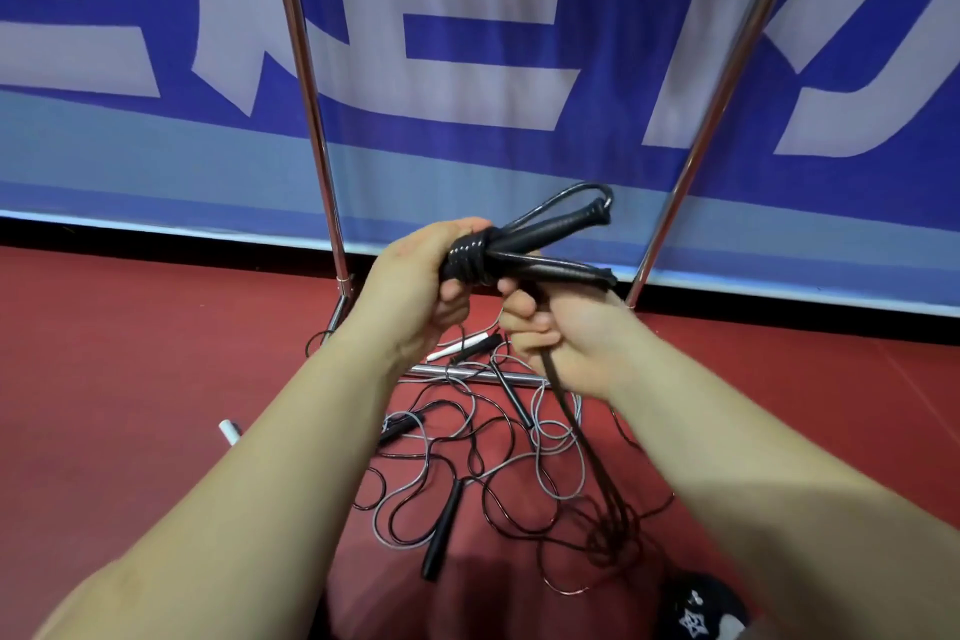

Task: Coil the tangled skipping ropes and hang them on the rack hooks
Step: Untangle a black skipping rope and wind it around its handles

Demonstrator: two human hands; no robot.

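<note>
Keeping left hand [415, 281] gripped on the wound handles [530, 244], right hand [550, 333] should feed its pinched rope [566, 411] taut.

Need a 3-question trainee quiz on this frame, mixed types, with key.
1. True or false: the black rope already hangs on the rack.
2. Which hand grips the wound part of the black rope?
3. The rope pile on the floor is: A coiled, B tangled, C bagged.

Key: 1 false, both hands hold it in front of the rack. 2 left hand; the right hand pinches the trailing cord. 3 B.
</note>
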